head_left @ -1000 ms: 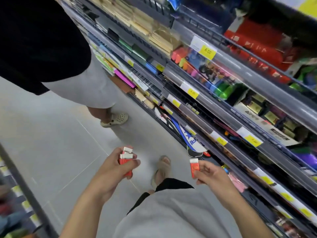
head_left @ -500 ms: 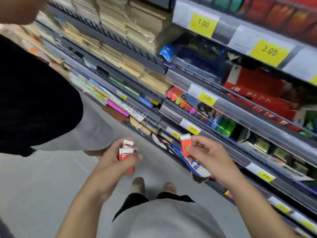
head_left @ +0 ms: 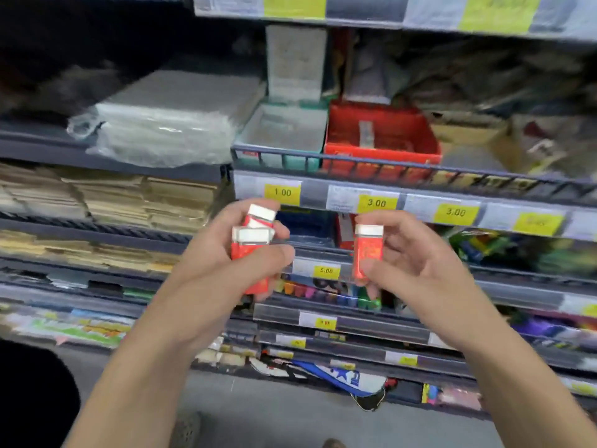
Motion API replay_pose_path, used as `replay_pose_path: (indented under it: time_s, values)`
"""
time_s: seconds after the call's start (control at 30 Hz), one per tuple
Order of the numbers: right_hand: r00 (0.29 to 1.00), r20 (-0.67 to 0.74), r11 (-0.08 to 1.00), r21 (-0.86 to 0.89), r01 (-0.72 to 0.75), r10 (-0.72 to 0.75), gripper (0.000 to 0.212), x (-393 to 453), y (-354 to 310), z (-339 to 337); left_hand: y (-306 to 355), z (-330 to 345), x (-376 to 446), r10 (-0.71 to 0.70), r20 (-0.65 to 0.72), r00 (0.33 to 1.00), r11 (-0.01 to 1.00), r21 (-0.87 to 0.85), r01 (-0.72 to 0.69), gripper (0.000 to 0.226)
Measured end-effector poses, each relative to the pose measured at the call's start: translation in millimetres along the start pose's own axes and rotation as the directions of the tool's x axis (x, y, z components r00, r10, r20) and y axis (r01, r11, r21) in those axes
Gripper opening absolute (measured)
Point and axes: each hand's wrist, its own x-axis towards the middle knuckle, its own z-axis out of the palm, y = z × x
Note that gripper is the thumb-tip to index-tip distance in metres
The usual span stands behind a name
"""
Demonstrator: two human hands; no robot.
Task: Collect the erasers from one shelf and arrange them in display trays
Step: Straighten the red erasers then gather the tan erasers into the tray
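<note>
The left hand (head_left: 223, 253) grips a small stack of red-sleeved white erasers (head_left: 253, 244); the right hand (head_left: 410, 263) pinches one more red-sleeved eraser (head_left: 368, 250). Both are below the red plastic tray (head_left: 382, 137) on the shelf. The single eraser is probably best set flat in the tray first, with the stack held steady.

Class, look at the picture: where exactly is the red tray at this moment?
In the head view, the red tray sits on an upper shelf behind a dark rail, right of centre, immediately right of a pale green tray.

Both forearms are bare and sleeveless, with no rings, watch or gloves visible.
</note>
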Motion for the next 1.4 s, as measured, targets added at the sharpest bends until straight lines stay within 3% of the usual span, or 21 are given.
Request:
replay_pose_path:
  time_s: [0.2, 0.37, 0.57, 0.67, 0.73, 0.9, 1.0, 1.13, 1.27, 1.4]
  values:
    - [0.977, -0.158, 0.986, -0.113, 0.124, -0.141, 0.040, 33, -48, -43, 39, 23, 45, 0.111, 0.114, 0.987, 0.992, 0.042, -0.116, 0.051]
    - [0.967, -0.214, 0.923, -0.383, 0.044, -0.135, 0.029, 69, -74, -82, 54, 33, 74, 0.126, 0.070, 0.990, 0.986, 0.097, -0.133, 0.048]
    - [0.989, -0.143, 0.663, -0.744, -0.082, -0.038, 0.021, 106, -91, -103, 61, 32, 94, 0.125, 0.035, 0.992, 0.981, 0.144, -0.129, 0.044]
    - [0.994, -0.071, 0.522, -0.847, -0.102, 0.079, 0.018, 117, -98, -105, 63, 30, 100, 0.119, 0.007, 0.993, 0.979, 0.167, -0.119, 0.044]
    - [0.985, -0.039, 0.458, -0.882, -0.114, 0.170, 0.016, 124, -102, -105, 65, 29, 104, 0.117, 0.002, 0.993, 0.975, 0.188, -0.115, 0.042]
    - [0.960, 0.048, 0.420, -0.904, -0.077, 0.277, 0.020, 136, -107, -106, 68, 30, 112, 0.119, 0.007, 0.993, 0.973, 0.198, -0.118, 0.042]
    - [0.951, 0.077, 0.422, -0.905, -0.060, 0.300, 0.019, 143, -106, -107, 69, 29, 115, 0.107, 0.011, 0.994, 0.973, 0.203, -0.107, 0.043]
    - [0.943, 0.123, 0.521, -0.852, -0.059, 0.308, 0.013, 151, -98, -108, 72, 29, 119, 0.102, 0.013, 0.995, 0.977, 0.188, -0.103, 0.041]
    - [0.932, 0.105, 0.419, -0.906, -0.053, 0.346, 0.013, 158, -95, -110, 73, 30, 123, 0.103, 0.009, 0.995, 0.975, 0.196, -0.103, 0.039]
    - [0.927, 0.118, 0.401, -0.915, -0.037, 0.357, 0.013, 164, -91, -109, 72, 31, 125, 0.103, 0.025, 0.994, 0.976, 0.190, -0.106, 0.038]
